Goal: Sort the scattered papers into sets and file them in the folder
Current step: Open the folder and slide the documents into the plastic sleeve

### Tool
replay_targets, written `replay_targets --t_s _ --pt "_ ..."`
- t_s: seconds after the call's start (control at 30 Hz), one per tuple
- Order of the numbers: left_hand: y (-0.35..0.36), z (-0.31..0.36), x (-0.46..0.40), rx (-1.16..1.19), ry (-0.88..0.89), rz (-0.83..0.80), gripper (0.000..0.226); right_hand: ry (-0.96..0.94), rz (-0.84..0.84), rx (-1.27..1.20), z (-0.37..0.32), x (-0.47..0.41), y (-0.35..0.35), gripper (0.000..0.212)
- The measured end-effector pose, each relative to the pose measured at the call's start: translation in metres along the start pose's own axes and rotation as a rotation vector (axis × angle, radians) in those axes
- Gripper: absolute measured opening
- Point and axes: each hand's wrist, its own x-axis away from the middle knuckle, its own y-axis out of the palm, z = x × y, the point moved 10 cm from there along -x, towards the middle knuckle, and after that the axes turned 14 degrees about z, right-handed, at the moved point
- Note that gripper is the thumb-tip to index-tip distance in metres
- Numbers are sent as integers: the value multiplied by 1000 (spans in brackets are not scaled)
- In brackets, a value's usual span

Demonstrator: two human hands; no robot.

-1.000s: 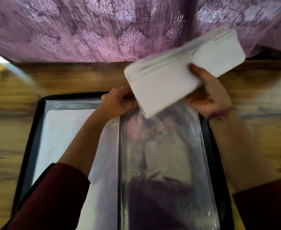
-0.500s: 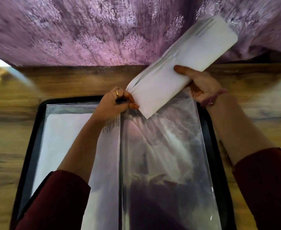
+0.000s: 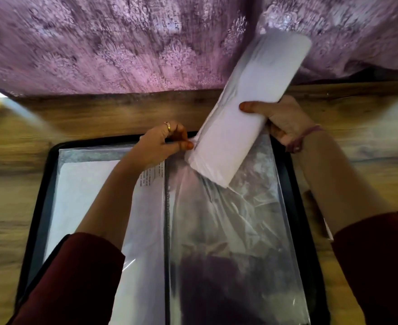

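- The folder [image 3: 52, 184] lies open on the wooden tabletop [image 3: 10, 188]; its left-hand page already holds a white sheet [image 3: 80, 188] inside a clear pocket.
- The left hand [image 3: 162, 146] pinches the top edge of the right-hand clear sleeve [image 3: 235, 231] at its mouth, fingers [image 3: 188, 144] clenched on the film. That film looks thin, limp and slippery, so it probably needs holding right at the lip to stay open.
- The sheaf of papers [image 3: 245, 127] is curled into a loose roll, its lower end at the sleeve mouth, its upper end raised toward the purple cloth [image 3: 123, 43].
- The right hand [image 3: 280, 118] grasps the sheaf mid-length, thumb on top. Paper is light and bendable; I judge a mid-length hold keeps the sheets together, though a loose grip could let them fan.
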Motion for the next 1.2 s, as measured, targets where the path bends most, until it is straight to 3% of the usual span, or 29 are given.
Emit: replay_targets --t_s 0.37,0.5,0.57,0.63,0.73,0.83,0.93,1.03,1.13,1.2 --pt "18 -6 0 10 -144 -168 13 -21 -380 353 29 9 32 60" --pt "12 -7 -8 119 -263 -96 57 -5 -546 370 34 20 38 65" --pt "7 -5 -13 137 -317 -22 63 6 -607 394 40 24 41 66" --pt "4 -3 -19 155 -340 23 55 9 -648 472 47 26 46 68" --pt "8 0 -26 153 -340 -2 21 4 -692 605 52 23 51 78" --pt "7 2 -26 160 -345 -33 13 -19 -624 631 43 13 51 86" --pt "-3 3 -24 138 -323 -7 13 1 -431 509 17 -5 49 90" --pt "-13 2 -22 103 -308 31 22 -35 -220 558 -18 -25 50 112" --pt "-16 6 -18 62 -280 6 28 -126 -220 682 -45 -25 69 100" --pt "-18 7 -14 67 -281 -13 32 -83 -219 689 -48 -32 75 81"
